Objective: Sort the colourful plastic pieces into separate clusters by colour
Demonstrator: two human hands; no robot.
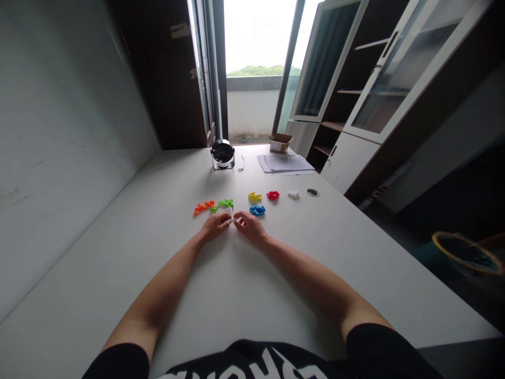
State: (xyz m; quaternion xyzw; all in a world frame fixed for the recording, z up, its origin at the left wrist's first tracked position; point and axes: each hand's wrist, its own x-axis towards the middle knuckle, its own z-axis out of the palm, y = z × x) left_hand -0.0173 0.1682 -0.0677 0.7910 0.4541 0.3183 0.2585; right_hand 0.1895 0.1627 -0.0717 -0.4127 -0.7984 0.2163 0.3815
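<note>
Between my fingertips, low over the white table (252, 284), is a small white plastic piece (233, 219). My left hand (215, 226) pinches it from the left and my right hand (250, 226) from the right; its exact shape is too small to make out. Just beyond my left hand lie green pieces (226, 203) and a row of orange pieces (204, 207). A blue cluster (258, 210) sits right beyond my right hand. Farther back are a yellow cluster (254, 197), a red cluster (272, 195) and white pieces (293, 194).
A round black fan-like device (223, 154) stands at the table's back, with a thin cord (241, 164) beside it. Papers (287, 163) and an open cardboard box (280, 143) lie at the back right. A cable hole (313, 192) is near the right edge. A wall bounds the left.
</note>
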